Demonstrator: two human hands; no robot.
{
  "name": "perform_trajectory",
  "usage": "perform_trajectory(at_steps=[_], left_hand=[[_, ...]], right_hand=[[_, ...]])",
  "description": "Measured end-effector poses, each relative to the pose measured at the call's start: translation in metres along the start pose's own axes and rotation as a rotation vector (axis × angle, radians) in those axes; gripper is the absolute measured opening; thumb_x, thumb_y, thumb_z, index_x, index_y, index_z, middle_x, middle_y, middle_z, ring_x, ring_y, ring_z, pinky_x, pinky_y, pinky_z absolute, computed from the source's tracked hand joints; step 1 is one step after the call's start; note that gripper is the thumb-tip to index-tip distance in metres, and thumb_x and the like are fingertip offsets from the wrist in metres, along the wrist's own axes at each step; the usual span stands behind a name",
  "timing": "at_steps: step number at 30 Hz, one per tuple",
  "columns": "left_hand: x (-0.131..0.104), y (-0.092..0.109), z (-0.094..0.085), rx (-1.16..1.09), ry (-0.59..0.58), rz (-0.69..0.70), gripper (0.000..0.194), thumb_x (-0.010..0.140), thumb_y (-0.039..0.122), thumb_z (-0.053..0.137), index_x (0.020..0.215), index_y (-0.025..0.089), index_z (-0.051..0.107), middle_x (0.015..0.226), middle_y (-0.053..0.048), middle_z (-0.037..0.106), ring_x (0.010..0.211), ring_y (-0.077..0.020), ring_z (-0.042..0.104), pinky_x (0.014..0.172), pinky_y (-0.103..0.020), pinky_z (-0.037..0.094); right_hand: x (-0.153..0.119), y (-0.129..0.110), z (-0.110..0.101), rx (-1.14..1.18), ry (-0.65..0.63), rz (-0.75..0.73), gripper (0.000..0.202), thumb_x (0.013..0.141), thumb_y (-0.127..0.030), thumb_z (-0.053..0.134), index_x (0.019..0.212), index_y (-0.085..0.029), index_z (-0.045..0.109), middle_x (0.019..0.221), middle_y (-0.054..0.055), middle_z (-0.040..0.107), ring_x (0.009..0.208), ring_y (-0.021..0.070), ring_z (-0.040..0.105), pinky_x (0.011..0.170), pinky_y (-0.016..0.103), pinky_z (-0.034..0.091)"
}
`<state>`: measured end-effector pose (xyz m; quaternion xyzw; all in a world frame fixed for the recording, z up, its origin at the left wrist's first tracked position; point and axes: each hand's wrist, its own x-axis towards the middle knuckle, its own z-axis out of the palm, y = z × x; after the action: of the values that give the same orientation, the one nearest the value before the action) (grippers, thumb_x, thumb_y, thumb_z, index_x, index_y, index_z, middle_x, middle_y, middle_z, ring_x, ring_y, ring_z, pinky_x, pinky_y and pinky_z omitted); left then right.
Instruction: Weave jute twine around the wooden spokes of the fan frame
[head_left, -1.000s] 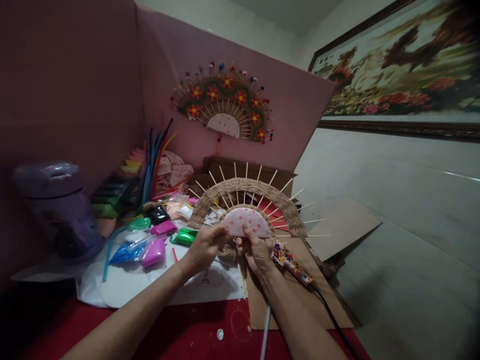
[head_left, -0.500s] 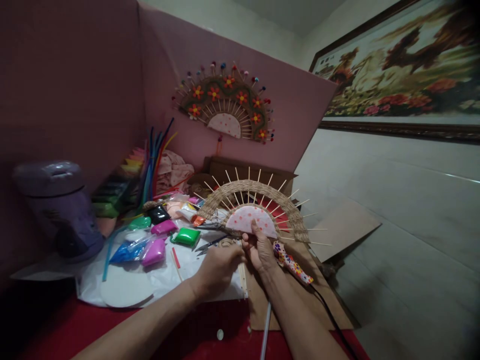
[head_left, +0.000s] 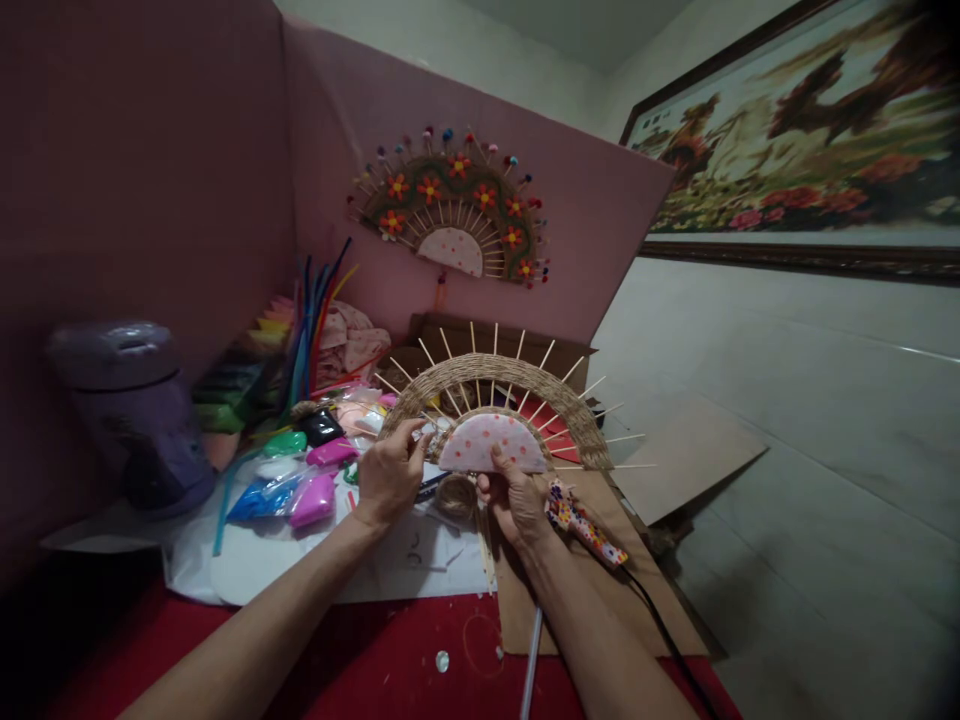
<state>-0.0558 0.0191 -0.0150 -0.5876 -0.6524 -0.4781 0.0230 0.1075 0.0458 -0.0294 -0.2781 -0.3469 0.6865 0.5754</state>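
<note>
A half-round fan of woven cord (head_left: 491, 369) with thin wooden sticks fanning out from it stands before me. At its base is a half disc of white cloth with red dots (head_left: 480, 440). My right hand (head_left: 516, 500) grips this base from below, the thumb lying on the cloth. My left hand (head_left: 391, 472) is closed at the fan's left end, thumb and forefinger pinched around it; the hand hides the end of the woven band. A ball of twine (head_left: 456, 497) lies just below the fan, between the hands.
A flower-patterned glue gun (head_left: 585, 525) with a black cord lies on cardboard (head_left: 622, 610) to the right. Bags of coloured clay (head_left: 311, 498), pipe cleaners (head_left: 319, 310) and a purple flask (head_left: 139, 430) are on the left. A finished flowered fan (head_left: 457, 200) hangs on the pink panel.
My left hand has moved left and up, from beside my right hand to the fan's left end. The fan has shifted slightly left and tilted a little; the twine ball has come into fuller view.
</note>
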Motion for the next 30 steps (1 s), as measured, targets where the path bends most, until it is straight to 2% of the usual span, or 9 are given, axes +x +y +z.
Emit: perform_trajectory(at_steps=[3,6,9,12,16,21,25,27,30], left_hand=[[0.001,-0.002,0.000,0.010,-0.052,-0.030,0.025,0.083,0.034,0.052,0.097,0.022,0.067,0.073,-0.005,0.070,0.067,-0.0200,0.062,0.056,-0.026,0.035],[0.001,-0.003,0.001,-0.098,-0.099,-0.027,0.020,0.083,0.033,0.051,0.083,0.021,0.067,0.067,-0.003,0.067,0.061,-0.0169,0.059,0.055,-0.025,0.035],[-0.003,-0.001,0.003,-0.264,-0.146,0.084,0.017,0.082,0.024,0.048,0.072,0.018,0.060,0.060,0.000,0.059,0.055,-0.0129,0.052,0.055,-0.023,0.034],[-0.011,0.005,0.005,-0.417,-0.279,0.230,0.015,0.081,0.019,0.047,0.068,0.018,0.053,0.059,0.002,0.052,0.056,-0.0113,0.047,0.056,-0.022,0.034],[-0.023,0.015,0.004,-0.512,-0.459,0.352,0.015,0.081,0.014,0.044,0.068,0.018,0.050,0.062,0.002,0.052,0.057,-0.0107,0.044,0.056,-0.022,0.034],[-0.043,0.024,0.005,-0.446,-0.579,0.543,0.015,0.075,0.005,0.042,0.070,0.018,0.049,0.062,0.000,0.055,0.056,-0.0108,0.046,0.054,-0.022,0.034],[-0.062,0.034,0.006,-0.314,-0.681,0.803,0.023,0.063,0.002,0.047,0.079,0.019,0.050,0.070,0.001,0.061,0.059,-0.0118,0.052,0.052,-0.023,0.034],[-0.069,0.041,0.003,-0.274,-0.686,0.923,0.024,0.061,0.005,0.050,0.081,0.018,0.050,0.073,0.000,0.062,0.059,-0.0124,0.053,0.050,-0.025,0.034],[-0.075,0.048,-0.003,-0.208,-0.643,1.026,0.018,0.065,0.009,0.052,0.081,0.018,0.050,0.072,-0.002,0.061,0.057,-0.0134,0.052,0.046,-0.028,0.033]], right_hand=[[0.000,0.002,-0.003,-0.060,-0.047,0.030,0.032,0.065,-0.037,0.075,0.067,-0.014,0.055,0.044,-0.004,0.053,0.036,0.0061,0.046,0.034,0.015,0.036],[0.000,0.004,-0.004,-0.090,-0.054,0.029,0.031,0.066,-0.038,0.074,0.070,-0.013,0.056,0.044,-0.004,0.053,0.035,0.0062,0.045,0.033,0.016,0.036],[0.001,0.004,-0.003,-0.069,-0.046,0.025,0.031,0.065,-0.037,0.075,0.071,-0.014,0.056,0.045,-0.005,0.054,0.036,0.0062,0.046,0.033,0.016,0.035],[0.003,0.002,-0.002,-0.006,-0.010,-0.011,0.032,0.061,-0.033,0.078,0.071,-0.015,0.055,0.049,-0.005,0.055,0.037,0.0060,0.047,0.032,0.015,0.035],[0.007,-0.001,-0.005,0.047,0.052,-0.043,0.033,0.059,-0.031,0.080,0.066,-0.016,0.051,0.046,-0.006,0.053,0.036,0.0056,0.046,0.032,0.014,0.034],[0.012,-0.001,-0.009,0.052,0.076,-0.103,0.033,0.060,-0.033,0.079,0.070,-0.017,0.052,0.047,-0.007,0.054,0.036,0.0055,0.046,0.033,0.015,0.035],[0.013,-0.003,-0.009,0.067,0.110,-0.109,0.036,0.055,-0.031,0.082,0.075,-0.017,0.054,0.054,-0.007,0.057,0.039,0.0055,0.049,0.032,0.015,0.035],[0.012,-0.005,-0.008,0.072,0.120,-0.100,0.037,0.055,-0.031,0.082,0.076,-0.018,0.055,0.054,-0.007,0.056,0.039,0.0051,0.049,0.032,0.014,0.035],[0.012,-0.007,-0.007,0.072,0.151,-0.100,0.038,0.055,-0.033,0.082,0.077,-0.018,0.055,0.052,-0.008,0.054,0.038,0.0047,0.048,0.032,0.013,0.036]])
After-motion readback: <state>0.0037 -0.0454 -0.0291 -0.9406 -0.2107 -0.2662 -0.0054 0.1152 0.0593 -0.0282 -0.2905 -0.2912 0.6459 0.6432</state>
